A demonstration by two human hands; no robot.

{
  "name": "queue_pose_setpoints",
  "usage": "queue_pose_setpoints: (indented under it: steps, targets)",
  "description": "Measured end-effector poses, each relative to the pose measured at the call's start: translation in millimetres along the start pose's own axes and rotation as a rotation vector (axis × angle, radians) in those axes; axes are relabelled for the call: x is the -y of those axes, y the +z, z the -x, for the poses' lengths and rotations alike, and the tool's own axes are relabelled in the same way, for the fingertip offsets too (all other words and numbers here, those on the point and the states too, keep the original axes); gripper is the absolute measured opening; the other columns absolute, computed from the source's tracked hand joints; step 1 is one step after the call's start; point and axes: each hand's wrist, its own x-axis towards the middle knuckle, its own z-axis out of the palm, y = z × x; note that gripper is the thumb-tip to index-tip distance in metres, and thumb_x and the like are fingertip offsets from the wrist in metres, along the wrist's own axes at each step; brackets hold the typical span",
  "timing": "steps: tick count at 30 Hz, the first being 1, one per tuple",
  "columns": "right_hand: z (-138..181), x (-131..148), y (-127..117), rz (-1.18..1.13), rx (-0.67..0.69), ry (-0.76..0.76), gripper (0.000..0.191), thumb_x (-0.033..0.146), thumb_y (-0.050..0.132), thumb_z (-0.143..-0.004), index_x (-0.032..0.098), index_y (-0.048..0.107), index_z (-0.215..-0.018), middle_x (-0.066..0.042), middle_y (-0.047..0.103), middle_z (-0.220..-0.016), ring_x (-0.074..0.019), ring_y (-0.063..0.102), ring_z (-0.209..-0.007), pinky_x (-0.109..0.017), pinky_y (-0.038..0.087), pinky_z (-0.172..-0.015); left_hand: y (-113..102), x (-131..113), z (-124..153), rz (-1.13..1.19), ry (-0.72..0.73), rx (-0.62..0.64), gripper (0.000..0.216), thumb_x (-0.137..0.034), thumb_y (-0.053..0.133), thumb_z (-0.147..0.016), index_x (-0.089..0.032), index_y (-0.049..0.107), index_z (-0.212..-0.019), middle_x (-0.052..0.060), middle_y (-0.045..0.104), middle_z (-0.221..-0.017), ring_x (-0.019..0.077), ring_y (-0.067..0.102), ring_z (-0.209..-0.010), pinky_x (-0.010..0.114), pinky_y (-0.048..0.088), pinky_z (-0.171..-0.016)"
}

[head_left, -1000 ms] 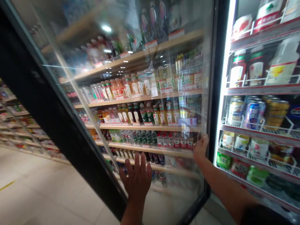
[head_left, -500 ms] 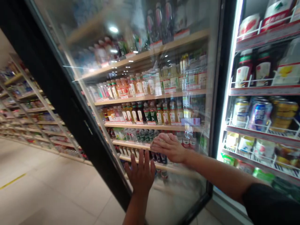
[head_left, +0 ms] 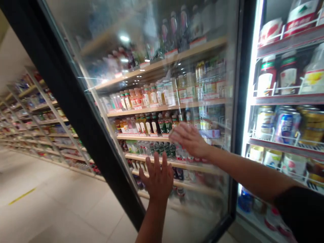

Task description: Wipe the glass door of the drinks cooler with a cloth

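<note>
A black-framed glass door [head_left: 149,30] of a lit drinks fridge stands swung out in front of me. My left hand [head_left: 158,177] is held up at the lower part of the pane, fingers spread and pointing upward, with nothing seen in it. Above and to the right, my right hand [head_left: 188,138] lies flat toward the glass with its fingers stretched to the left. It is somewhat blurred, and whether anything thin is under the palm is hidden. Through the glass show shelves of bottled drinks [head_left: 139,98].
On the right, the fridge shelves [head_left: 286,100] hold bottles, cans [head_left: 285,125] and cups behind white wire rails. Long store shelves [head_left: 48,108] of packaged goods run along the left. The tiled floor [head_left: 60,209] carries a yellow strip [head_left: 22,196].
My right hand has moved up a little across the pane. My left hand has shifted slightly right and up, still spread. The view has moved a bit.
</note>
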Motion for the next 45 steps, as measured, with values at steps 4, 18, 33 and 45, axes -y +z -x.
queue_pose_setpoints:
  steps: [4,18,33,45]
  targets:
    - [-53.3,-42.6,-18.7,0.046,-0.259,0.372,0.065,0.018,0.031,-0.100,0.035,0.011,-0.159,0.002,0.013,-0.168,-0.0258,0.000,-0.155,-0.061,0.021,-0.123,5.8,3.2,2.6,0.027,-0.018,0.002,0.070,-0.031,0.062,-0.092,-0.028,0.031,-0.155,0.012,0.042,-0.156,0.0321,0.014,-0.154,0.062,0.008,-0.122]
    - [-91.4,2.5,-13.6,0.099,-0.158,0.155,0.062,0.019,0.035,-0.097,0.032,0.022,-0.157,0.004,0.024,-0.165,-0.0239,-0.002,-0.155,-0.058,0.018,-0.125,6.8,1.4,5.2,0.056,-0.028,0.010,0.068,-0.029,0.060,-0.093,-0.028,0.032,-0.154,0.012,0.039,-0.158,0.0310,0.011,-0.155,0.065,0.005,-0.122]
    - [-181.9,15.7,-35.1,0.205,-0.106,-0.051,0.056,0.015,0.028,-0.101,0.030,0.032,-0.154,0.005,0.029,-0.163,-0.0202,0.011,-0.153,-0.046,0.019,-0.125,4.4,-5.4,5.5,0.061,-0.079,0.016,0.069,-0.026,0.058,-0.094,-0.028,0.028,-0.156,0.012,0.035,-0.159,0.0332,0.013,-0.154,0.068,0.007,-0.121]
    - [-250.1,-10.0,-42.0,0.303,-0.290,0.077,0.064,0.021,0.008,-0.093,0.014,0.038,-0.149,-0.005,0.035,-0.158,-0.0283,0.017,-0.145,-0.045,0.027,-0.111,11.6,2.8,4.5,0.040,-0.057,-0.026,0.066,-0.029,0.057,-0.094,-0.029,0.031,-0.155,0.012,0.043,-0.156,0.0322,0.017,-0.154,0.064,0.010,-0.121]
